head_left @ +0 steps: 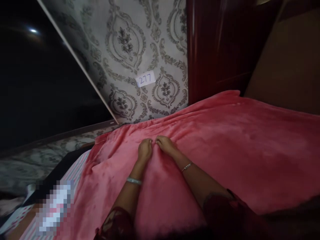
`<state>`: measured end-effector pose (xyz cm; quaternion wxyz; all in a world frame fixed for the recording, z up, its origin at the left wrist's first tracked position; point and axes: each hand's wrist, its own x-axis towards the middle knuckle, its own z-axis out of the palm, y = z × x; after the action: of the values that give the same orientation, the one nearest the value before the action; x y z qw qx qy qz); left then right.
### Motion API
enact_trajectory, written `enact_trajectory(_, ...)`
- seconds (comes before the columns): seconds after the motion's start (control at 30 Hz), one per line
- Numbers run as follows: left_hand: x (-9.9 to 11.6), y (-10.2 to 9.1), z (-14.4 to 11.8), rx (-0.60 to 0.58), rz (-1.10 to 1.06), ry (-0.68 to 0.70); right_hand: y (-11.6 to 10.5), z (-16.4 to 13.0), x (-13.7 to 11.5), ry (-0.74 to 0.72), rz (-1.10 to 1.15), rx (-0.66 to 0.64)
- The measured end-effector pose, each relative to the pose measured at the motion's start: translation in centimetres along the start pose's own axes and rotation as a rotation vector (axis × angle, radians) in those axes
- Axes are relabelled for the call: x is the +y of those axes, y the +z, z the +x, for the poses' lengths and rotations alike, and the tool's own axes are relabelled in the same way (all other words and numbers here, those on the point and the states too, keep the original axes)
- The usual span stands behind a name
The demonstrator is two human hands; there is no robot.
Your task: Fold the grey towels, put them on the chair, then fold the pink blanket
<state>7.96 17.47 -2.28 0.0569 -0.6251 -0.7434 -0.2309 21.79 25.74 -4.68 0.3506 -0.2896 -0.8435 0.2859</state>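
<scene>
A pink plush blanket [225, 160] is spread wide before me, with folds and creases along its far edge. My left hand [145, 149] is closed on the blanket near the middle, a pale bangle around its wrist. Close beside it, my right hand [165, 144] pinches the same fabric, and a thin silver bracelet circles that wrist. Between the two hands the cloth is drawn up into a small ridge. The fingertips are partly hidden in the fabric.
A patterned wallpapered wall [150, 36] bears a paper label [145, 79] reading 277. A large black screen [45, 83] stands left, a dark red glossy panel [215, 50] right. Striped cloth [75, 168] shows under the blanket's left edge, near a pixelated patch.
</scene>
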Motion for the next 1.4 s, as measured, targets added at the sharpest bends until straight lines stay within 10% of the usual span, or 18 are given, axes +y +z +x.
enact_trajectory(0.43, -2.1, 0.5, -0.5, 0.011, -0.288, -0.031, -2.2, 1.1, 2.1, 0.001, -0.099, 0.291)
enact_trajectory(0.87, -1.2, -1.8, -0.9, 0.466, -0.11, 0.237, -19.3, -5.9, 14.9, 0.142, -0.374, 0.399)
enact_trajectory(1.1, -1.4, -2.5, -0.9, 0.683, -0.004, 0.382, -18.8, -7.4, 17.7, 0.053, -0.417, 0.292)
enact_trajectory(1.4, -1.5, -2.6, -0.6, 0.686, 0.02, 0.376, -18.8, -6.9, 17.3, -0.014, -0.442, 0.308)
